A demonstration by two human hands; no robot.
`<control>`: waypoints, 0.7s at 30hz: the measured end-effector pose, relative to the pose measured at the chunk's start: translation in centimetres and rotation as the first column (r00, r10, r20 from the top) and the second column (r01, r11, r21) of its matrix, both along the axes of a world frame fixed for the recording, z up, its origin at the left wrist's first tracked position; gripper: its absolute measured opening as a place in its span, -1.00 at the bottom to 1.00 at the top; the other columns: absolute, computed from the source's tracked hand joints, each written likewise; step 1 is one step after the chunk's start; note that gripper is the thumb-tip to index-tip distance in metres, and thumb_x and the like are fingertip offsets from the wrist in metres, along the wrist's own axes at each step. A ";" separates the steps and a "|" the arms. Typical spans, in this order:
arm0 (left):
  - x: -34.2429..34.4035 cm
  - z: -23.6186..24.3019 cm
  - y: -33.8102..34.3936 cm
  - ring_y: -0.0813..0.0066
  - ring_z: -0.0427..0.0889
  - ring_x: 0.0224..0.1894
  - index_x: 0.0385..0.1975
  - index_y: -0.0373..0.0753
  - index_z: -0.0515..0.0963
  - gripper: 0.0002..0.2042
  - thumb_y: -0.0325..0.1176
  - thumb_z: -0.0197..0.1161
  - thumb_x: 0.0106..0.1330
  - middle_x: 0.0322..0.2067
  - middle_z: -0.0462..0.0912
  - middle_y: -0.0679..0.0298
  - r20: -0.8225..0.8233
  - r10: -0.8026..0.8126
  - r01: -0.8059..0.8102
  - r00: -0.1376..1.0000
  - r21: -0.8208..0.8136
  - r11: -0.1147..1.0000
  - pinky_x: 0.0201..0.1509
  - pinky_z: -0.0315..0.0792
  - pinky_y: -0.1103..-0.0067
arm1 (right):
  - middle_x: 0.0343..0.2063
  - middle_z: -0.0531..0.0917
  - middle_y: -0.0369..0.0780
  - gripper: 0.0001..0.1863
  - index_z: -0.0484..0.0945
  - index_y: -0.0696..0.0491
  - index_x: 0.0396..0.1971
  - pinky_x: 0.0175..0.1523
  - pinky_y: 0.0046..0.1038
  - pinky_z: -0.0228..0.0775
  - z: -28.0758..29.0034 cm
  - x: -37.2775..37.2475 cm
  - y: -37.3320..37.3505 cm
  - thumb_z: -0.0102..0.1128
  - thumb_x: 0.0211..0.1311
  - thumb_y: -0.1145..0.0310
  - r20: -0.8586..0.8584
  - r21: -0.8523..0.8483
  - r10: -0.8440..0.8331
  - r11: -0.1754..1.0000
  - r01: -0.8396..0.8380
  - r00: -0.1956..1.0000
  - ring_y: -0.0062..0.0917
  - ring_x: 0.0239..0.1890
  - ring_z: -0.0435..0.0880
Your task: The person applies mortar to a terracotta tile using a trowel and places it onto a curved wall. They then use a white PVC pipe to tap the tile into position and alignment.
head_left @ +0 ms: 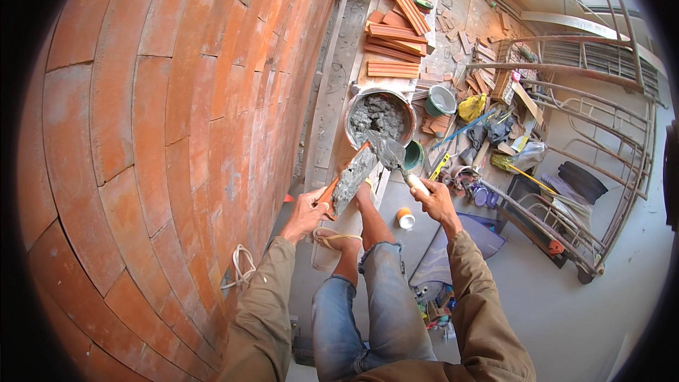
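My left hand [304,215] grips the near end of an orange clay brick [328,197], which is held tilted. Grey mortar [357,175] coats the long side of that brick. In my right hand [436,201] is the pale handle of a trowel [388,150]. The trowel's blade, smeared with mortar, lies close to the brick's far end; whether they touch I cannot tell. Just beyond both is a round bucket [409,110] of wet grey mortar, standing on a plank [361,220].
A brick wall [152,120] rises along my left. Stacked clay bricks [395,35] lie past the bucket. To the right are a green bucket [414,156], a grey-white bucket [441,100], broken brick pieces, bags and a metal scaffold frame [622,163]. An orange-and-white cup [405,219] sits below my right hand.
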State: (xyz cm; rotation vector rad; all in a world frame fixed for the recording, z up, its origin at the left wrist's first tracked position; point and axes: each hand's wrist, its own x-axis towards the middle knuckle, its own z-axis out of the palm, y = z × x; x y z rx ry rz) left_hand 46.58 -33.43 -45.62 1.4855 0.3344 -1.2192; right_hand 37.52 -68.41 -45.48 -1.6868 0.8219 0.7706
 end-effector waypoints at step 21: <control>1.4 0.1 -2.6 0.52 0.70 -0.23 0.22 -0.36 0.47 -0.53 -0.49 0.04 0.27 -0.17 0.67 0.23 -0.027 0.081 -0.080 0.996 0.031 0.996 -0.23 0.62 0.61 | -0.26 0.75 -0.17 -0.47 0.63 0.05 0.09 -0.11 -0.48 0.49 2.8 -3.6 2.6 0.41 0.16 0.11 0.017 -0.005 0.134 0.991 -0.134 0.991 -0.61 -0.29 0.65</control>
